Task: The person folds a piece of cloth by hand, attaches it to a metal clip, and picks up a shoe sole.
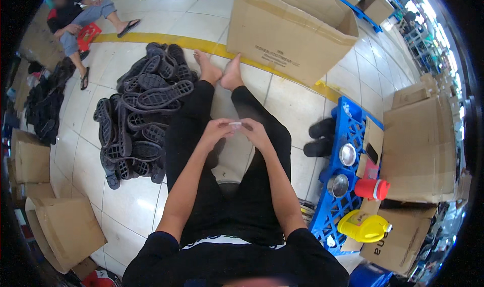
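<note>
My left hand [218, 130] and my right hand [253, 131] meet between my knees, fingers pinched together. Between their fingertips is a small whitish strip [235, 123], too small to name. Below my left hand, beside my left thigh, a dark object [216, 153] shows in part; it may be a shoe sole. To the left of my legs lies a heap of black shoe soles [151, 98], stacked loosely on the tiles.
A large cardboard box [287, 35] stands past my bare feet. On my right, a blue plastic pallet [327, 211] bears metal bowls [338, 185], a red jug [372, 189] and a yellow jug [363, 226]. Black slippers [319, 138] lie beside it. Another person [75, 15] sits far left.
</note>
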Demonstrator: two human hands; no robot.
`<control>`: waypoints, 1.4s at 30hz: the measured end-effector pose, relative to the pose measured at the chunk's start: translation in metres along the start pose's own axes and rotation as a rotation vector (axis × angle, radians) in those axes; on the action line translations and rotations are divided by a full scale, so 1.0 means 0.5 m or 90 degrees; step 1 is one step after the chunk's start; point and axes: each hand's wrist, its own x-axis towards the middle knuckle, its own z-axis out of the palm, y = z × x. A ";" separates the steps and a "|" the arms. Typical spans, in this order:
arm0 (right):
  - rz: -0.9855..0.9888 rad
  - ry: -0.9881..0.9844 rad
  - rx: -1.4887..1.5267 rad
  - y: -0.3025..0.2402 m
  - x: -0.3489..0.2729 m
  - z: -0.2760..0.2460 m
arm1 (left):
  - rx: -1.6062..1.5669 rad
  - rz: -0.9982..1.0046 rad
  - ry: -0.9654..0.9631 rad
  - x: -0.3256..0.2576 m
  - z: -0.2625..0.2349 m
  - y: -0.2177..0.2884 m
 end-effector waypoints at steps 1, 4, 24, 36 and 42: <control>-0.061 0.009 -0.001 0.014 0.008 0.009 | -0.010 0.012 -0.007 0.004 -0.015 -0.012; 0.026 0.009 0.001 0.020 -0.001 -0.002 | 0.055 0.013 -0.011 0.027 -0.029 -0.059; 0.106 0.022 0.050 -0.031 -0.008 -0.005 | 0.008 -0.014 -0.021 0.011 -0.003 -0.022; 0.085 0.022 0.013 -0.005 -0.018 -0.017 | 0.051 -0.019 -0.034 0.014 0.016 -0.034; 0.034 0.022 0.027 0.018 0.005 0.004 | 0.101 0.030 -0.001 0.015 -0.019 -0.032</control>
